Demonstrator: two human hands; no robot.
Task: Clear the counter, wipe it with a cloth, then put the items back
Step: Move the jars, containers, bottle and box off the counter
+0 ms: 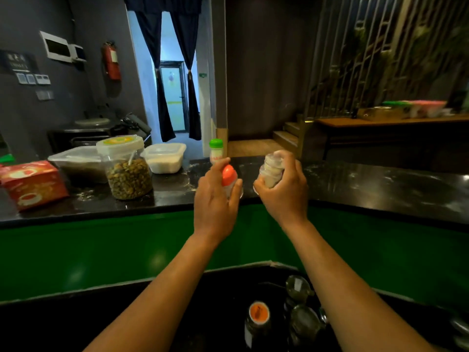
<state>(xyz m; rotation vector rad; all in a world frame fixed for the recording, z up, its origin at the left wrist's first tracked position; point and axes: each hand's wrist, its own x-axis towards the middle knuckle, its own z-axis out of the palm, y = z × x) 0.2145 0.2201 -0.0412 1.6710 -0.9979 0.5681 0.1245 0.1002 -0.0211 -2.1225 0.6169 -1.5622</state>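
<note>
Jar (128, 171) left of bottle (216, 151)

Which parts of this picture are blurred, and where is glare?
Head view: the clear jar in the right hand is motion-blurred, as is the right background; glare streaks the black glossy counter on the right; the orange-capped bottle in the left hand looks sharper.
</note>
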